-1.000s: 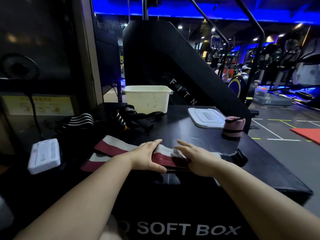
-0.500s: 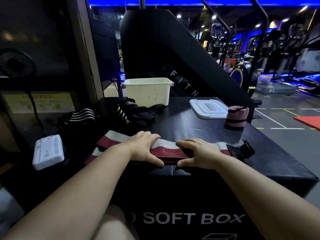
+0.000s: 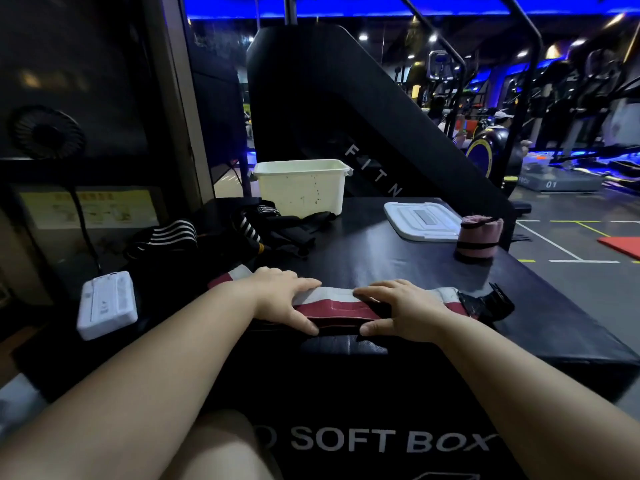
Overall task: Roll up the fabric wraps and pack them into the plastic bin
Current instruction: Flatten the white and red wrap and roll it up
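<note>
Gym, black tabletop: left hand and right hand flat, fingers straight, pressing red-white wrap; bin behind.

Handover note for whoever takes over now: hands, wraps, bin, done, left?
Left hand and right hand: both press flat on the red-and-white wrap, thumbs at its near edge; no closed grip.
It lies stretched along the soft box front edge, not yet rolled.
Done: pink wrap rolled, standing by the lid.
Left: roll this one and the black striped wraps, pack all into the plastic bin; its inside is hidden.
</note>
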